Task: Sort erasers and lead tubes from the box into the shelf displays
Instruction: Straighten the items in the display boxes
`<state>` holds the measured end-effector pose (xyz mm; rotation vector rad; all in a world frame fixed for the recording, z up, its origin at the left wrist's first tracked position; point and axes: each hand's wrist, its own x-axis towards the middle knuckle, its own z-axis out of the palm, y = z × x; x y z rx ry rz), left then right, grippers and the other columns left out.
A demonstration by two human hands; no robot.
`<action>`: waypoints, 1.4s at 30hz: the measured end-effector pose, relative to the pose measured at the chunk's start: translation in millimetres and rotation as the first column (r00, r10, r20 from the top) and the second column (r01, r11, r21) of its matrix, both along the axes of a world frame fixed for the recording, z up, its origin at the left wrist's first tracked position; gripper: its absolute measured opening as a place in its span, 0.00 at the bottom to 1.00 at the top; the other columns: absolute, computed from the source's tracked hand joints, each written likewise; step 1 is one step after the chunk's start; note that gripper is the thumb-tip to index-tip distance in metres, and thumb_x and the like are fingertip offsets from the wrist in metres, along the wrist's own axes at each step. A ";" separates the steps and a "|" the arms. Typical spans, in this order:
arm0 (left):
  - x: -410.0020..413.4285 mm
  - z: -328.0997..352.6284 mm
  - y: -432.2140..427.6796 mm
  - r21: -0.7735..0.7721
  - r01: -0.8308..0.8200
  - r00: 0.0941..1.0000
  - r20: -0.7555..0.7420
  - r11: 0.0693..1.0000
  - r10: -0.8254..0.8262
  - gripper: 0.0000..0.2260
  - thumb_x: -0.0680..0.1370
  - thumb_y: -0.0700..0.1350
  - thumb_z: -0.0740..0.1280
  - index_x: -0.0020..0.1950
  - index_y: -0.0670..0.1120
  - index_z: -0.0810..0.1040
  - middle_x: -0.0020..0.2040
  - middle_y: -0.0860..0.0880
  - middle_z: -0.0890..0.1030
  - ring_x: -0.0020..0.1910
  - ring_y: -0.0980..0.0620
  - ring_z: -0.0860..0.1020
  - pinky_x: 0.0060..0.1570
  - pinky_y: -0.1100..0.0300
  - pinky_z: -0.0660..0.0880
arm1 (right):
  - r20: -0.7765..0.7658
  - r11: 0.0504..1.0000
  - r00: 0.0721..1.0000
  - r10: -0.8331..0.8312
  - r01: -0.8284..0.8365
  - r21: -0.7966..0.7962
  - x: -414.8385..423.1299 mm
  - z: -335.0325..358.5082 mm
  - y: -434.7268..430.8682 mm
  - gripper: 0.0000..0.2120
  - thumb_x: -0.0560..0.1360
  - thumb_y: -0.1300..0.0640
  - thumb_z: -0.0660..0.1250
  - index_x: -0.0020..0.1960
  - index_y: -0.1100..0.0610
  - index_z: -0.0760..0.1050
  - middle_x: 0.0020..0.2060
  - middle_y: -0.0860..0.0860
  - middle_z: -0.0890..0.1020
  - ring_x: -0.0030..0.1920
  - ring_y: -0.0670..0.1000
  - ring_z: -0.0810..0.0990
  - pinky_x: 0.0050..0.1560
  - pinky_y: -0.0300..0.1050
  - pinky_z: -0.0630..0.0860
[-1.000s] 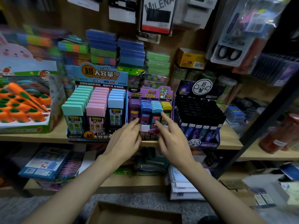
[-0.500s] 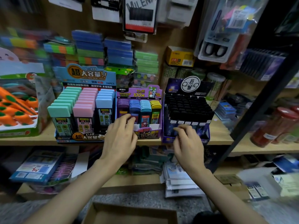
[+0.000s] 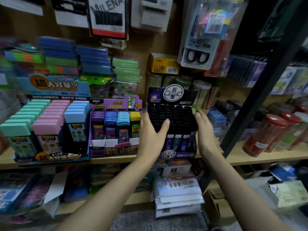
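Three displays stand side by side on the wooden shelf [image 3: 250,155]. A blue display [image 3: 50,157] at the left holds green, pink and blue-capped cases. A purple display [image 3: 115,150] in the middle holds purple, blue, cyan and yellow lead tubes. A dark display [image 3: 176,117] with black-capped tubes stands at the right. My left hand [image 3: 150,135] lies against the dark display's left side, thumb over the black caps. My right hand [image 3: 204,130] lies against its right side with straight fingers. The box is out of view.
Stacks of colourful packs [image 3: 93,59] stand behind the displays, with a yellow carton [image 3: 164,64] and jars [image 3: 201,90] at the back. Red-lidded jars [image 3: 270,134] sit at the right past a black shelf post [image 3: 260,84]. Packets [image 3: 178,195] lie on the lower shelf.
Both hands moved right from the purple display's front to the dark display. My left hand now lies on its left side and my right hand on its right side.
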<state>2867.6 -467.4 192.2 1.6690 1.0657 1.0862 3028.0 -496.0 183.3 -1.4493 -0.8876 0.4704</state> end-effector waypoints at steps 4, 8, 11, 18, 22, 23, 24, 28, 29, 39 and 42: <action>12.7 7.5 23.6 -0.088 -0.064 0.996 0.052 0.994 0.069 0.30 0.78 0.54 0.63 0.76 0.48 0.57 0.74 0.50 0.64 0.72 0.49 0.63 0.71 0.51 0.62 | -0.138 0.998 0.990 0.022 -0.013 0.063 -1.6 4.7 13.8 0.19 0.79 0.51 0.59 0.70 0.52 0.67 0.57 0.43 0.75 0.57 0.43 0.74 0.51 0.33 0.71; 18.9 10.1 34.6 -0.098 -0.065 0.995 0.067 0.993 0.072 0.28 0.78 0.52 0.63 0.76 0.49 0.57 0.74 0.49 0.65 0.71 0.48 0.66 0.68 0.48 0.67 | -0.010 0.999 0.999 0.039 -0.039 0.038 -4.2 0.4 16.4 0.14 0.79 0.56 0.61 0.64 0.50 0.69 0.59 0.47 0.77 0.59 0.45 0.76 0.60 0.39 0.73; 19.3 7.0 35.7 -0.008 -0.073 0.996 -0.045 0.997 0.072 0.28 0.78 0.50 0.62 0.76 0.48 0.58 0.74 0.49 0.64 0.72 0.49 0.63 0.69 0.48 0.65 | 0.128 1.000 0.991 0.023 -0.023 -0.003 -5.4 1.9 13.3 0.23 0.78 0.57 0.61 0.72 0.57 0.65 0.67 0.48 0.71 0.66 0.47 0.69 0.65 0.35 0.67; 18.2 13.3 43.2 0.133 -0.003 0.946 -0.320 0.991 0.046 0.27 0.80 0.49 0.59 0.76 0.42 0.56 0.76 0.45 0.57 0.74 0.48 0.57 0.71 0.55 0.56 | 0.630 0.990 0.775 0.053 0.044 -0.137 3.5 19.6 5.9 0.22 0.80 0.54 0.58 0.72 0.58 0.65 0.73 0.52 0.64 0.73 0.50 0.61 0.70 0.42 0.56; 19.0 16.5 45.9 0.161 0.030 0.893 -0.447 0.986 0.046 0.26 0.80 0.50 0.57 0.75 0.40 0.58 0.76 0.42 0.56 0.74 0.45 0.57 0.71 0.54 0.56 | 0.775 0.949 0.570 0.272 -0.025 -0.315 0.1 28.8 12.0 0.21 0.82 0.52 0.53 0.73 0.55 0.63 0.74 0.50 0.62 0.75 0.48 0.56 0.72 0.41 0.52; 18.2 18.4 46.2 0.159 0.035 0.889 -0.455 0.987 0.042 0.26 0.80 0.50 0.57 0.74 0.40 0.58 0.75 0.42 0.57 0.74 0.45 0.58 0.71 0.54 0.57 | 0.775 0.934 0.553 0.307 -0.020 -0.356 0.0 30.9 12.0 0.21 0.82 0.53 0.53 0.73 0.55 0.63 0.74 0.51 0.63 0.75 0.49 0.56 0.72 0.41 0.52; 16.7 20.8 45.3 0.161 0.037 0.890 -0.455 0.986 0.041 0.25 0.80 0.50 0.58 0.74 0.40 0.59 0.75 0.42 0.57 0.74 0.45 0.58 0.70 0.54 0.58 | 0.765 0.922 0.550 0.335 -0.024 -0.386 -0.2 34.2 11.5 0.21 0.82 0.52 0.53 0.73 0.56 0.63 0.74 0.51 0.63 0.75 0.49 0.56 0.73 0.41 0.51; -2.3 39.3 30.1 0.284 0.079 0.914 -0.403 0.956 0.044 0.22 0.81 0.49 0.58 0.73 0.42 0.61 0.75 0.46 0.58 0.74 0.49 0.58 0.69 0.60 0.56 | 0.802 0.920 0.492 0.338 0.008 -0.392 -9.2 53.5 4.4 0.22 0.81 0.50 0.56 0.72 0.58 0.66 0.72 0.55 0.66 0.74 0.53 0.59 0.71 0.42 0.52; -13.5 45.0 25.5 0.338 0.088 0.920 -0.388 0.937 0.053 0.21 0.81 0.49 0.58 0.71 0.43 0.64 0.74 0.47 0.61 0.72 0.51 0.60 0.66 0.62 0.57 | 0.823 0.936 0.476 0.310 -0.002 -0.351 -16.7 59.2 2.8 0.21 0.80 0.51 0.57 0.70 0.58 0.68 0.71 0.55 0.68 0.72 0.54 0.62 0.70 0.41 0.54; -220.9 63.8 30.2 0.519 -0.063 0.814 -0.467 0.852 0.345 0.12 0.76 0.40 0.64 0.59 0.41 0.75 0.59 0.43 0.75 0.59 0.43 0.73 0.57 0.53 0.68 | 0.709 0.872 0.529 0.466 -0.412 -0.266 -171.7 80.4 16.0 0.13 0.78 0.58 0.63 0.61 0.59 0.75 0.59 0.53 0.78 0.62 0.50 0.74 0.61 0.40 0.66; -268.7 53.6 42.7 0.490 -0.100 0.795 -0.484 0.866 0.366 0.15 0.76 0.40 0.67 0.62 0.40 0.74 0.63 0.42 0.73 0.63 0.43 0.71 0.61 0.56 0.65 | 0.555 0.854 0.654 0.515 -0.450 -0.262 -217.0 68.6 33.1 0.16 0.78 0.60 0.63 0.65 0.60 0.72 0.63 0.55 0.76 0.65 0.51 0.72 0.66 0.44 0.66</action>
